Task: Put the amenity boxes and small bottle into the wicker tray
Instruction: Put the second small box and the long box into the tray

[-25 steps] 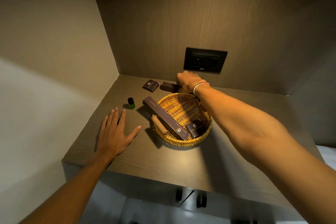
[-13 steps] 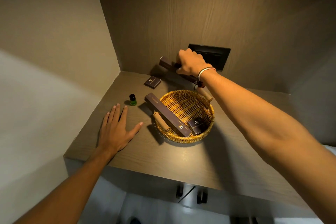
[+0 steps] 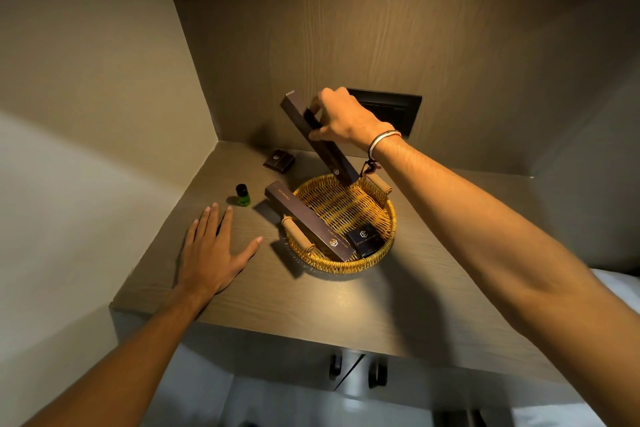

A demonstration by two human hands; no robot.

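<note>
Right hand (image 3: 341,121) pinching a long dark-brown cardboard amenity box (image 3: 318,139) in its grip, tilted steeply, low end dipping past the far rim of the round woven wicker tray (image 3: 341,265), frame centre, probably so it slides in. Left hand (image 3: 211,253) flat and spread on the wooden desk (image 3: 415,305), likely bracing. Small green bottle (image 3: 242,195) and small dark square box (image 3: 278,160) still outside, upper left of the tray.

Four amenity boxes (image 3: 320,140) (image 3: 308,220) (image 3: 363,241) (image 3: 278,160) — one small bottle (image 3: 242,195) — one wicker tray (image 3: 346,265).
</note>
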